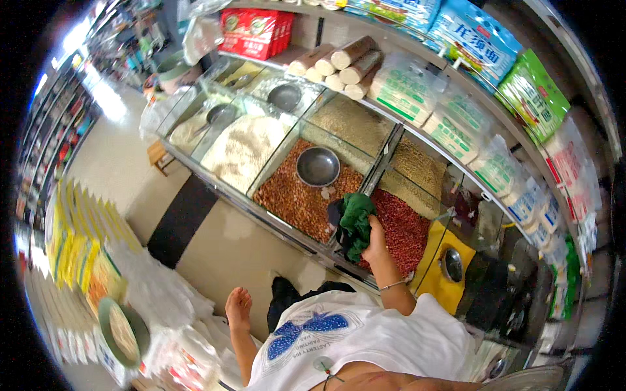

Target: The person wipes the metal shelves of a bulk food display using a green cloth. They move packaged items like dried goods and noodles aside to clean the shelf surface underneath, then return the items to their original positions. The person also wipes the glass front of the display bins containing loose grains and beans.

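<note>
A bunched green and dark cloth (357, 220) is in my right hand (375, 242), over the edge between two glass-walled bins. To the left of the cloth lie reddish-brown nuts or beans (288, 195) with a round metal bowl (318, 166) on them. Beneath and right of my hand is a bin of dark red beans (403, 225). My left hand (238, 305) hangs over the floor side, away from the bins, its fingers slightly curled and holding nothing.
Flour (244, 146) and grain (349, 122) fill neighbouring bins. Behind them a shelf carries noodle bundles (354, 63) and bagged goods (403, 93). A small wooden stool (159, 155) stands in the aisle. Stacked yellow packets (80, 244) and a green basin (122, 332) are at left.
</note>
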{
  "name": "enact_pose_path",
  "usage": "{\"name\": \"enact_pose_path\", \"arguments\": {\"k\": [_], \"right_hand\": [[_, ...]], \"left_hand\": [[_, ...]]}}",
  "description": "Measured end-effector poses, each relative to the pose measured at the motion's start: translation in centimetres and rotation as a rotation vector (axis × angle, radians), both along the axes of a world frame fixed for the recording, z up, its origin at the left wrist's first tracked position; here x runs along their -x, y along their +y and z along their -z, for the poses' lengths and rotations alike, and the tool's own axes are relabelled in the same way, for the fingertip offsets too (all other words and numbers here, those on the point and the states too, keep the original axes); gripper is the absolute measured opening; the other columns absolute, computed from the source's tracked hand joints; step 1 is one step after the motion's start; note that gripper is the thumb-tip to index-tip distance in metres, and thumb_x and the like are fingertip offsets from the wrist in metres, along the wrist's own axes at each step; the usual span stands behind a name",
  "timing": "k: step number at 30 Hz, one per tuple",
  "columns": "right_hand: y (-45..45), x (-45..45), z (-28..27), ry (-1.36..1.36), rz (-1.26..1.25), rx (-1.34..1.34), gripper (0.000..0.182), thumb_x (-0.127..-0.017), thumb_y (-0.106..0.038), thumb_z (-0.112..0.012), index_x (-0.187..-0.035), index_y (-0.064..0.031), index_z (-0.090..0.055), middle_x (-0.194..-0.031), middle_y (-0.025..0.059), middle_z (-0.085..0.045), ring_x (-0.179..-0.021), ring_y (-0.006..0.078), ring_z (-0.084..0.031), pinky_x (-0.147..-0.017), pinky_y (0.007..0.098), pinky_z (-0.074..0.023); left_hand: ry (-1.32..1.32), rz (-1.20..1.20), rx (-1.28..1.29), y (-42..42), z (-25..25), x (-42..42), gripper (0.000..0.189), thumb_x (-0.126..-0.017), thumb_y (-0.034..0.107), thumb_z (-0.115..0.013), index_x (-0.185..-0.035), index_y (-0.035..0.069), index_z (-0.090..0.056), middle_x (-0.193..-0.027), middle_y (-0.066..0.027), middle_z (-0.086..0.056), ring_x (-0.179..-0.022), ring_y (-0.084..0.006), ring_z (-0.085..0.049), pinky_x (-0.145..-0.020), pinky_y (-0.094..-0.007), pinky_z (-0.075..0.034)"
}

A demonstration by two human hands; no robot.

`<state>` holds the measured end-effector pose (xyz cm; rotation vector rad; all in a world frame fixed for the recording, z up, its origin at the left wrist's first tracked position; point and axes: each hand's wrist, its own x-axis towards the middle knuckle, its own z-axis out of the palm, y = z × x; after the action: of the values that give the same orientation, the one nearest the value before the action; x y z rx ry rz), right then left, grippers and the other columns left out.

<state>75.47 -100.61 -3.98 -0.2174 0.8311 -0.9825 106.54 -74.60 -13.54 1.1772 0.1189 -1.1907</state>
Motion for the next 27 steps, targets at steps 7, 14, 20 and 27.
{"name": "enact_pose_path", "arguments": {"k": [7, 14, 20, 27], "right_hand": [[1.2, -2.9, -5.2, 0.204, 0.226, -0.122, 0.048, -0.085, -0.043, -0.056, -0.119, -0.0095, -0.054, -0.120, 0.0080, -0.056, -0.107, 0.0260, -0.053, -0.093, 0.0420, -0.0420], [-1.3, 4.6, -0.5, 0.554, 0.512, 0.206, 0.044, -0.086, -0.035, -0.059, -0.120, -0.0084, -0.051, -0.118, 0.0043, -0.055, -0.107, 0.0220, -0.052, -0.090, 0.0366, -0.0422], [-10.4, 8.7, -11.9, 0.588, 0.653, 0.565, 0.056, -0.087, -0.036, -0.056, -0.131, -0.0068, -0.040, -0.131, 0.0031, -0.043, -0.120, 0.0186, -0.039, -0.103, 0.0361, -0.0245], [-26.1, 12.7, -33.4, 1.711, 1.215, 1.383, 0.054, -0.086, -0.042, -0.050, -0.132, -0.0152, -0.044, -0.136, 0.0175, -0.038, -0.125, 0.0329, -0.034, -0.102, 0.0493, -0.0238]], "left_hand": [[-0.179, 0.237, -0.099, -9.6, -0.8, -11.6, 0.020, -0.085, 0.024, -0.062, -0.097, 0.008, -0.058, -0.084, -0.0022, -0.061, -0.070, -0.0100, -0.056, -0.062, -0.0216, -0.044], [-0.197, 0.364, -0.080, -20.0, -2.6, -11.3, 0.025, -0.086, 0.025, -0.060, -0.102, 0.006, -0.057, -0.090, -0.0027, -0.061, -0.078, -0.0113, -0.057, -0.065, -0.0237, -0.045], [-0.130, 0.544, -0.035, -24.9, -1.7, -7.8, 0.025, -0.090, 0.028, -0.054, -0.105, 0.008, -0.058, -0.091, -0.0038, -0.060, -0.078, -0.0138, -0.057, -0.069, -0.0258, -0.045], [-0.200, 0.470, -0.044, -25.9, -1.2, -9.9, 0.024, -0.089, 0.026, -0.054, -0.106, 0.008, -0.057, -0.092, -0.0038, -0.060, -0.078, -0.0143, -0.056, -0.070, -0.0277, -0.046]]}}
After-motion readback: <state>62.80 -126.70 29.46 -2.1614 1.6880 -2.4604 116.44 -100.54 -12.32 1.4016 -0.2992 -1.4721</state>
